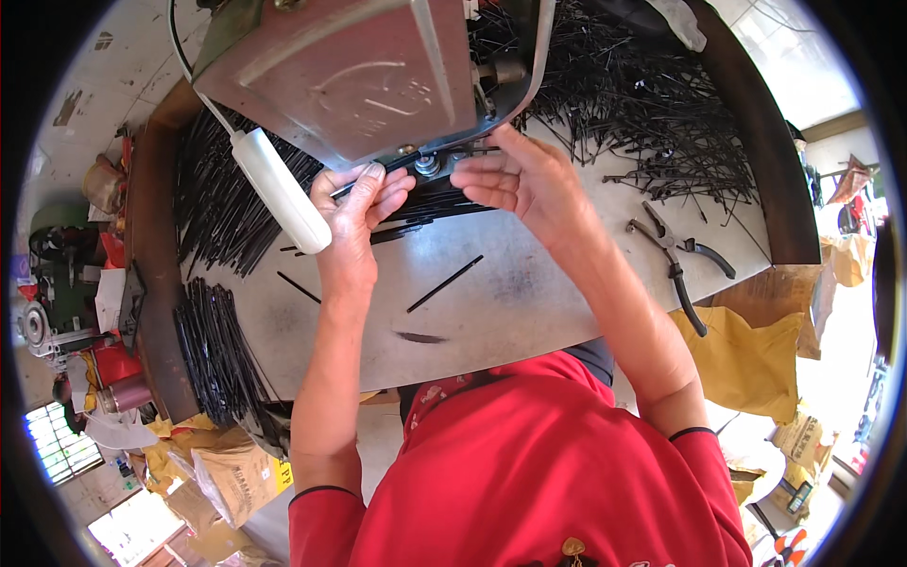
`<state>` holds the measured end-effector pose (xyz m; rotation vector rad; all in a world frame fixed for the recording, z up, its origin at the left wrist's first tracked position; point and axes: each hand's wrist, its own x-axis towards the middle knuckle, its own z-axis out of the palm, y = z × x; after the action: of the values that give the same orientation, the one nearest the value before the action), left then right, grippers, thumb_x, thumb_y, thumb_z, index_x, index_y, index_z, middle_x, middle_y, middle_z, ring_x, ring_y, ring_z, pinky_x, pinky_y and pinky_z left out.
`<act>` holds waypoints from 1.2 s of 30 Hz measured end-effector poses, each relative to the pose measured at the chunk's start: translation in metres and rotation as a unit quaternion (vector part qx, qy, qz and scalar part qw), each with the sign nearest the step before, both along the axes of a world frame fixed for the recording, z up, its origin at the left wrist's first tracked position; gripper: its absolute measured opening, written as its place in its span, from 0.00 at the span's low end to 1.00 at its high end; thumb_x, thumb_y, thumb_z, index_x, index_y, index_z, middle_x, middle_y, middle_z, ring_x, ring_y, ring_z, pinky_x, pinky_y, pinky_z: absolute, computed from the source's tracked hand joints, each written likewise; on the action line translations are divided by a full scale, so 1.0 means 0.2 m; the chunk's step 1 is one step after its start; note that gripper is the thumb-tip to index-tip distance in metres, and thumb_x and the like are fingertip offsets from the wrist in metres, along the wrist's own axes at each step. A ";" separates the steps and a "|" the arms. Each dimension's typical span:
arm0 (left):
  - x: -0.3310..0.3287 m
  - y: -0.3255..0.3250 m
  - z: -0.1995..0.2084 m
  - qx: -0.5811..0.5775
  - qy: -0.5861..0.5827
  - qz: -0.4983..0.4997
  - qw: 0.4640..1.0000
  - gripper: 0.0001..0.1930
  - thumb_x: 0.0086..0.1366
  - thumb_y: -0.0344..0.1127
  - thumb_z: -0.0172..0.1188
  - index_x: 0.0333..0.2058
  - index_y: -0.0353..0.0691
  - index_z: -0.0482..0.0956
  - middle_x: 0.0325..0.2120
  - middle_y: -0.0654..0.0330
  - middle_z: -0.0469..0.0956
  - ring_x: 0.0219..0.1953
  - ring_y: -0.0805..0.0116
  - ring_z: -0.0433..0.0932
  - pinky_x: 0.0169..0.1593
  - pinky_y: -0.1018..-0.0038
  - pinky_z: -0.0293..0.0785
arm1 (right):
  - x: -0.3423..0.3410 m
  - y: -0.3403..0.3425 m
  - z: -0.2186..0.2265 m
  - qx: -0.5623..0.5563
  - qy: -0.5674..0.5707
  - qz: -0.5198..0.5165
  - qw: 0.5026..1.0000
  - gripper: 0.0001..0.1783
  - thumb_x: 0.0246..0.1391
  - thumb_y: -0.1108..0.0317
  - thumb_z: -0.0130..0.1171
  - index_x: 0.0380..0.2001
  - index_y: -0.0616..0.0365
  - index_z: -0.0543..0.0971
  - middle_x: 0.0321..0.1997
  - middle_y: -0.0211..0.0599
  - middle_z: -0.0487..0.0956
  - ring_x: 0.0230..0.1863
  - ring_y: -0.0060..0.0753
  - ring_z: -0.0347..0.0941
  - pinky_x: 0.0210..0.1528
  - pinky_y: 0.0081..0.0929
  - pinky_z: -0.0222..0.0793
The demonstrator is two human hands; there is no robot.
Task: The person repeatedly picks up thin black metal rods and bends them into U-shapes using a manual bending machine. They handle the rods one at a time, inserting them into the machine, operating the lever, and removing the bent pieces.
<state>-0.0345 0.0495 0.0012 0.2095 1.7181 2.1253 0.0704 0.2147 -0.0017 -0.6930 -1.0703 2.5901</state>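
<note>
Below the reddish-brown head of a bench machine (350,85), my left hand (351,213) pinches a thin black rod (401,161) between thumb and fingers. The rod slants up toward a small metal bolt fitting (428,165) under the machine. My right hand (531,180) is on the other side of that fitting, thumb and forefinger drawn together at the machine's lower edge and the other fingers curled. Whatever they hold is too small or hidden to make out. Two loose black rods (445,283) lie on the metal tabletop (510,326) between my forearms.
A white lamp tube (282,192) hangs beside my left wrist. Piles of black rods lie at the left (222,203) and far right (652,113), with a bundle (213,350) near the left edge. Pliers (673,250) lie open right of my forearm. A raised rim (789,189) borders the table.
</note>
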 end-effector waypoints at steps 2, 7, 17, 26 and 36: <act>-0.01 0.00 -0.01 -0.001 -0.023 -0.006 1.000 0.08 0.62 0.26 0.56 0.38 0.30 0.70 0.34 0.41 0.78 0.37 0.56 0.82 0.38 0.76 0.82 | -0.01 0.04 -0.04 0.011 0.022 -0.016 1.000 0.11 0.62 0.66 0.49 0.41 0.64 0.71 0.39 0.50 0.79 0.41 0.42 0.79 0.41 0.28 0.80; -0.03 0.01 -0.01 0.016 -0.035 -0.007 0.999 0.12 0.60 0.24 0.58 0.42 0.32 0.70 0.35 0.49 0.78 0.38 0.53 0.81 0.39 0.73 0.81 | -0.04 0.01 -0.08 -0.017 0.102 -0.069 0.992 0.09 0.59 0.66 0.52 0.36 0.60 0.69 0.38 0.46 0.79 0.34 0.41 0.81 0.34 0.27 0.80; -0.06 -0.01 -0.11 0.120 -0.136 0.047 0.982 0.09 0.67 0.31 0.52 0.41 0.32 0.72 0.40 0.53 0.78 0.47 0.64 0.78 0.50 0.72 0.77 | 0.17 0.02 -0.01 0.258 -0.020 -0.007 0.966 0.16 0.60 0.60 0.53 0.41 0.64 0.72 0.36 0.43 0.80 0.31 0.32 0.80 0.34 0.26 0.77; -0.07 -0.10 -0.05 0.086 -0.141 0.045 0.985 0.08 0.65 0.34 0.56 0.39 0.38 0.74 0.28 0.64 0.75 0.29 0.78 0.73 0.34 0.81 0.68 | 0.57 0.38 0.00 0.837 -0.305 0.004 0.455 0.09 0.43 0.76 0.54 0.32 0.56 0.77 0.27 0.40 0.72 0.28 0.40 0.76 0.26 0.35 0.71; 0.07 -0.07 -0.03 0.099 -0.182 0.007 0.978 0.15 0.65 0.34 0.57 0.49 0.37 0.73 0.35 0.70 0.74 0.28 0.82 0.69 0.32 0.85 0.67 | 0.58 0.42 -0.04 0.875 -0.234 0.004 0.424 0.10 0.41 0.74 0.56 0.30 0.52 0.77 0.27 0.37 0.70 0.28 0.38 0.74 0.27 0.34 0.70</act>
<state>-0.0211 0.0348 -0.0040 -0.1314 1.3061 2.1812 0.1858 0.2980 -0.0090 -0.5576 -2.7376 0.0000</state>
